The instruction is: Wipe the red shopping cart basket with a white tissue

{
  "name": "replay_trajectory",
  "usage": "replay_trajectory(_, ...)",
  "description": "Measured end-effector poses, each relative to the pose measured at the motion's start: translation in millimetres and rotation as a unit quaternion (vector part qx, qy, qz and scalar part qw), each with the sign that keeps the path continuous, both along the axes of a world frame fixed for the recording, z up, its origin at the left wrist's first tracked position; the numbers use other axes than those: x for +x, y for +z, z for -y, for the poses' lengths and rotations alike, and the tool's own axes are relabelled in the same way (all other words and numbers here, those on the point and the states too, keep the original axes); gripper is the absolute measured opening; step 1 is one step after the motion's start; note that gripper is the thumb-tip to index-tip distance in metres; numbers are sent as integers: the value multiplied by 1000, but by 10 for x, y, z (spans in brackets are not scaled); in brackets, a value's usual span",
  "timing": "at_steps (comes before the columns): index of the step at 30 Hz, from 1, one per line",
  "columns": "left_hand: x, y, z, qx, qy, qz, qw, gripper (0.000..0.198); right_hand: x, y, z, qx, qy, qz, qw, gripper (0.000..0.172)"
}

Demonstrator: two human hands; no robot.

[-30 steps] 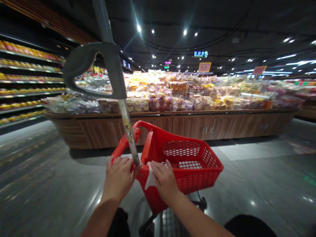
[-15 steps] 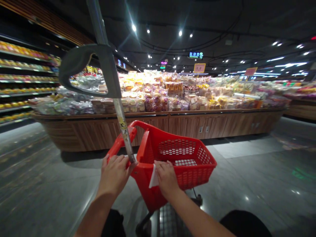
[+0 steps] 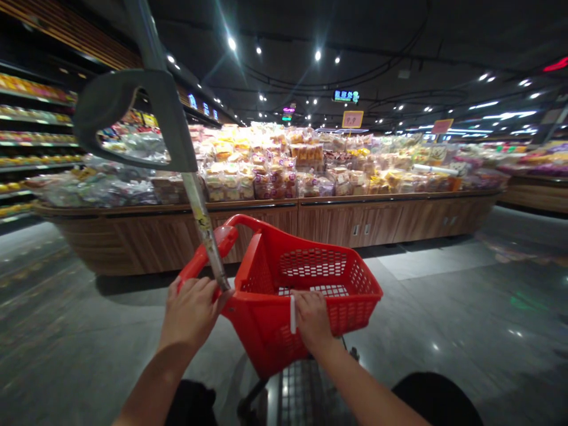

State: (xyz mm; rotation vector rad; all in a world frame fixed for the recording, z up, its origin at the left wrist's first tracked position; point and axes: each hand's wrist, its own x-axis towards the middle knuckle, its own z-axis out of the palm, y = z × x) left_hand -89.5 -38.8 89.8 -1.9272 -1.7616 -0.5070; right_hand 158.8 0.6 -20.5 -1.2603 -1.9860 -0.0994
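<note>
Red cart (image 3: 261, 331) stood right in front of wearer. L hand (image 3: 190, 310) had its grip clamped on cart handle (image 3: 195, 264), prob. to steady it. R hand (image 3: 313, 318) had its grip closed on white sheet (image 3: 293, 315) at near rim (image 3: 261, 298), prob. to keep it betw. palm & plastic; cloth/paper, can't tell. Metal pole (image 3: 197, 204) rose beside L hand. Beyond: wood display surface (image 3: 328, 220) w/ bagged goods (image 3: 306, 157) piled high, prob. for visibility.
</note>
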Motion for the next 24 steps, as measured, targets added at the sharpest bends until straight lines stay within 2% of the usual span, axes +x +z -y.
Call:
replay_trajectory(3, -4, -3, -6, 2, -2, -1, 1000, 28, -283, 110, 18, -3, 22, -4, 1000, 33)
replay_trajectory(5, -11, 2, -9, -5, -3, -1, 1000, 28, -346, 145, 36, 0, 41, -1, 999, 35)
replay_trajectory(8, -20, 11, -12, -14, -4, 1, 1000, 29, -304, 145, 44, 1, 52, 0, 999, 41)
replay_trajectory(12, -24, 7, -16, -12, -6, 4, 1000, 29, -187, 120, -7, -3, 84, -17, 996, 32)
replay_trajectory(15, -24, 4, -19, -10, -7, 2, 1000, 28, -23, 89, -60, 11, 139, -23, 990, 36)
replay_trajectory(17, -22, 7, -17, -11, -8, 2, 1000, 28, 171, 40, -86, 23, 153, -21, 988, 39)
replay_trajectory(22, 10, 30, 2, -18, -8, 5, 1000, 30, 835, -188, -136, 62, 103, 0, 993, 45)
replay_trajectory(24, 33, 37, 6, -17, -4, 3, 1000, 31, 983, -269, -151, 82, 70, 2, 994, 46)
